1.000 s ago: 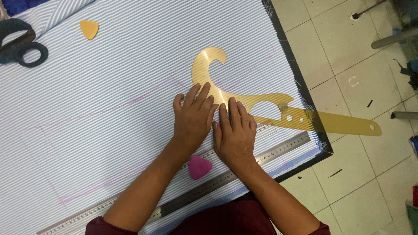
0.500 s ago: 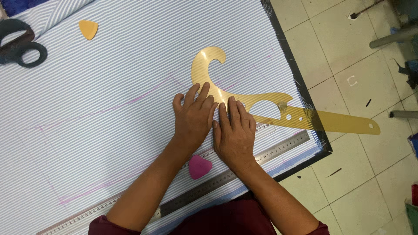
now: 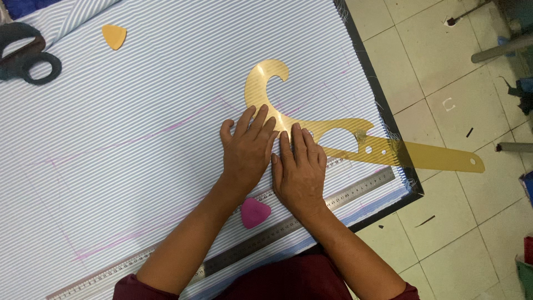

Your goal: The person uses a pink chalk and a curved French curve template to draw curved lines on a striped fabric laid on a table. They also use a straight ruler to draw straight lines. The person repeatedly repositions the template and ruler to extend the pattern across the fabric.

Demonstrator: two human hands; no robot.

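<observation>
Blue-and-white striped cotton fabric (image 3: 166, 83) spread flat over the desk (image 3: 408, 183), dark desk edge visible along the right side, pale tiled floor (image 3: 444, 66) beyond. Translucent amber plastic French curve (image 3: 333, 130) lying on the fabric, hooked end toward the top, long straight tail reaching past the desk edge over the floor. Left hand (image 3: 247, 150) laid palm down on the curve's middle section, fingers (image 3: 256, 119) extended and slightly spread, gripping nothing. Right hand (image 3: 300, 169) flat just beside it, nearly touching, fingers (image 3: 296, 139) straight and close together, tips resting on the curve's lower edge. Long steel ruler (image 3: 355, 191) running diagonally beneath the right wrist, parallel to the near desk edge. Pink rounded-triangular tailor's chalk (image 3: 254, 213) on the fabric between the two forearms, just above the ruler. Yellow rounded-triangular tailor's chalk (image 3: 114, 36) well apart at upper left. Black-handled scissors (image 3: 25, 58) at the far left edge, partly cut off. Faint pink chalk lines (image 3: 183, 122) drawn across the stripes.
</observation>
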